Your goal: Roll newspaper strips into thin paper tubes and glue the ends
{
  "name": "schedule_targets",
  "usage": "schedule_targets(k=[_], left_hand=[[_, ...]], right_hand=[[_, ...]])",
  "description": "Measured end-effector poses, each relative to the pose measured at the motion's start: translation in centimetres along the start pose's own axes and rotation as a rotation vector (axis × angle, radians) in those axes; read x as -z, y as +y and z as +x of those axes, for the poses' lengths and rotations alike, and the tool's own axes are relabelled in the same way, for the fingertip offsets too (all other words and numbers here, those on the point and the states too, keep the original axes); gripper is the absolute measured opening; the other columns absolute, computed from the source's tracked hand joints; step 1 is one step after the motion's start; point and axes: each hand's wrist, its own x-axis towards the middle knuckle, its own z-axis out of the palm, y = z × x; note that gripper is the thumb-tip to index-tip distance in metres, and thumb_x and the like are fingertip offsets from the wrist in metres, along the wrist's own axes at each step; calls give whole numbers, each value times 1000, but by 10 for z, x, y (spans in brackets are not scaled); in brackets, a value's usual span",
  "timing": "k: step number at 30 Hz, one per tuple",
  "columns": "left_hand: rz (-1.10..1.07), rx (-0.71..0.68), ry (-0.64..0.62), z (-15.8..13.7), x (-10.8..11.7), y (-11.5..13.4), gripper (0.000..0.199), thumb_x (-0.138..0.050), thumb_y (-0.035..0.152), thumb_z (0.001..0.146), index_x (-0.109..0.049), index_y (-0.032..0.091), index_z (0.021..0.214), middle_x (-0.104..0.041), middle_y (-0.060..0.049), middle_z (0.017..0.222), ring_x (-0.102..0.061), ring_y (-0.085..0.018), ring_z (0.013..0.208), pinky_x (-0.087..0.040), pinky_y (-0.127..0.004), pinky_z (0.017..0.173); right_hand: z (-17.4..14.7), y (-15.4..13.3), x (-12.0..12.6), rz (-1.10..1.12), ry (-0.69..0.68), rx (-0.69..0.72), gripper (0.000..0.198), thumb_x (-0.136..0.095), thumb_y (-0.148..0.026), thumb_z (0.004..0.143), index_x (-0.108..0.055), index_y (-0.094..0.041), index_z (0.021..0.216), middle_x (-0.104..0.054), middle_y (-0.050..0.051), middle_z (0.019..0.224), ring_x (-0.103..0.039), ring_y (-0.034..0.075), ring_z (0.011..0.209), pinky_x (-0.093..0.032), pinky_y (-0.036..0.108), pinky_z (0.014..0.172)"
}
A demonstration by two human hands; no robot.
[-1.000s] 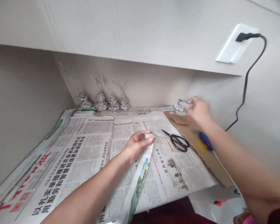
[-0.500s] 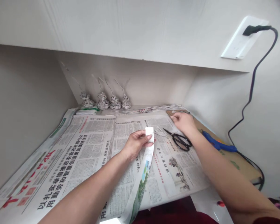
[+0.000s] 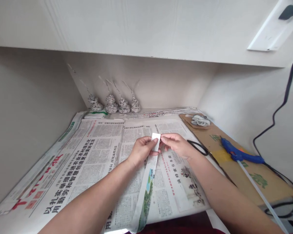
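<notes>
A long strip of printed newspaper (image 3: 148, 185) stands between the fingers of my left hand (image 3: 140, 151), its white end up and its lower part trailing toward the table's front edge. My right hand (image 3: 177, 144) is right beside the strip's top end, thumb and fingers pinched together. Whatever those fingertips hold is too small or hidden to make out. Just behind the right hand show the black handles of the scissors (image 3: 198, 148); their blades are covered by the hand.
Newspaper sheets (image 3: 88, 169) cover the table. Several woven paper gourd shapes (image 3: 111, 105) stand at the back, near thin rolled paper sticks (image 3: 161, 112). On the right, a cardboard sheet (image 3: 249, 185) bears a blue glue gun (image 3: 241, 154) with a cord and a crumpled grey-white cloth (image 3: 200, 120).
My right hand has come back from the cardboard at the back right to the top of the paper strip. My left hand keeps its hold. The view has shifted slightly.
</notes>
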Motion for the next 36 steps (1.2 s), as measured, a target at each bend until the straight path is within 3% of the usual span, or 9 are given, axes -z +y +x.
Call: schedule_targets(k=[4,8,14,19,24,28,30,33,36], left_hand=[[31,-8,-43,-2,-1,0,28,-63,40,77,-65,12,84,-67,-8,82,-64,-15,69,-53,-21,54],[1,17,-53,-2,-2,0,27,-64,37,77,-65,12,87,-68,-9,88,-66,-16,72,-55,-25,61],[-78,-24,9,2,1,0,29,-64,36,78,-64,11,91,-69,-11,87,-67,-16,74,-55,-25,68],[-89,-36,28,3,3,-1,27,-66,37,76,-62,11,83,-69,-9,83,-67,-17,77,-56,-27,70],[-94,-13,49,2,1,1,28,-67,37,74,-62,12,85,-69,-8,86,-68,-17,74,-56,-27,69],[-74,11,76,0,0,4,29,-69,38,72,-62,12,83,-69,-8,83,-67,-16,68,-55,-24,62],[-62,13,47,-1,-1,5,30,-69,40,72,-63,12,84,-68,-7,80,-67,-16,67,-54,-23,61],[-25,15,-2,-3,-2,5,33,-67,42,74,-65,13,89,-68,-8,80,-66,-15,66,-54,-23,59],[27,15,-28,-4,-3,4,35,-65,44,74,-65,12,87,-67,-8,76,-65,-15,62,-52,-23,55]], right_hand=[[-1,-2,1,-98,26,-12,32,-57,-44,82,-69,-14,87,-62,2,67,-48,10,55,-37,25,54],[-1,1,3,-74,61,-37,33,-60,-45,80,-69,-15,90,-61,2,67,-50,10,55,-38,25,53],[-1,9,11,-52,70,-106,39,-61,-45,79,-67,-16,104,-67,9,88,-60,15,70,-43,24,53],[-3,6,8,-244,66,-134,35,-66,-45,73,-70,-16,93,-67,5,73,-57,14,63,-40,23,51],[-2,6,7,-399,256,-10,28,-61,-45,77,-64,-18,69,-60,0,63,-49,12,55,-37,25,53],[0,4,17,-259,414,32,40,-53,-50,82,-56,-19,57,-52,0,54,-46,12,52,-37,27,53],[0,3,18,-165,348,-4,36,-57,-50,79,-62,-18,64,-59,3,64,-51,14,60,-40,27,56],[-1,1,13,-64,136,-45,31,-64,-45,76,-70,-18,91,-66,5,82,-56,16,72,-41,26,59],[-3,1,6,-83,43,-19,33,-62,-43,79,-71,-17,96,-67,5,79,-54,13,66,-40,26,58]])
